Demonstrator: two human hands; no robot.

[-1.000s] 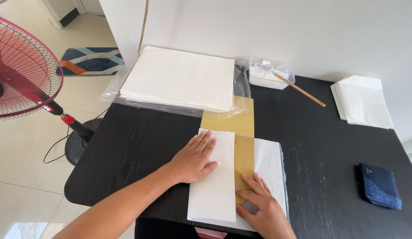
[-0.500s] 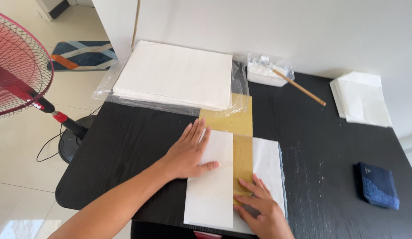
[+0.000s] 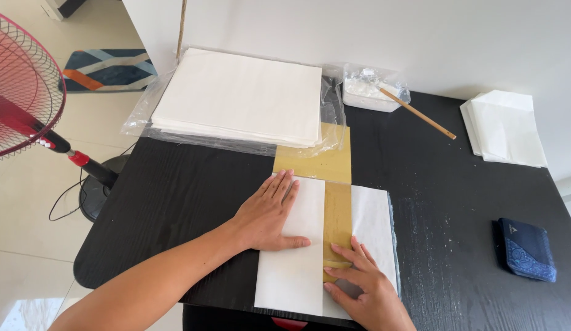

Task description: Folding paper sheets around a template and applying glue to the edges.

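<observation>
Flat on the black wooden table (image 3: 175, 196), near its front edge, lies a white paper sheet (image 3: 295, 270) folded over a yellow-brown card strip (image 3: 336, 214). Directly on the sheet's left flap presses the left hand (image 3: 267, 214), fingers spread open. At its lower right, the right hand (image 3: 365, 285) rests open, fingertips touching the card strip.

Left hand (image 3: 270, 211) flat, palm down, on the folded-over left flap of a white paper sheet (image 3: 295, 270) at lower centre. Right hand (image 3: 365, 285) presses fingertips on the sheet's lower middle, touching the yellow-brown card strip (image 3: 337, 211) showing between the flaps. Black table (image 3: 175, 196) underneath. Upper centre: bagged stack of white paper (image 3: 242, 95). Upper right: folded white sheets (image 3: 506, 125). Right edge: dark blue wallet (image 3: 531, 248). Upper left: red fan (image 3: 22, 92).
</observation>
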